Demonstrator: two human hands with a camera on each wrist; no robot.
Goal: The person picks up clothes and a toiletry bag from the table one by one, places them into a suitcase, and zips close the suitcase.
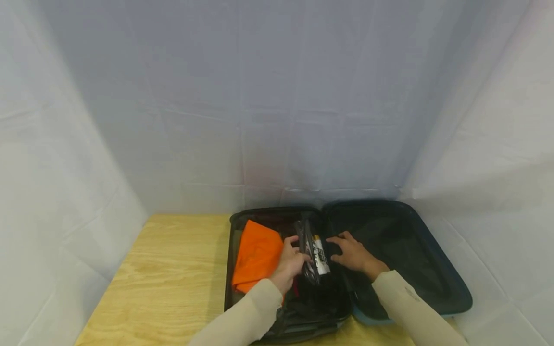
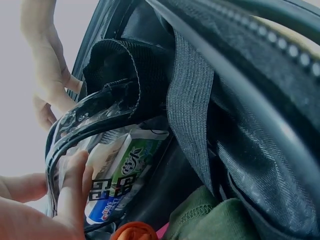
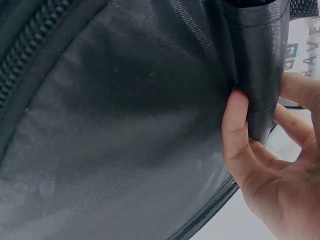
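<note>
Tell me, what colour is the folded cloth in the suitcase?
Bright orange cloth; the head view shows it best.

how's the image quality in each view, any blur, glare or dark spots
Head view: even soft light, suitcase interior dark. Left wrist view: glare on the clear pouch, near fingers soft. Right wrist view: dim black lining, thumb sharp.
</note>
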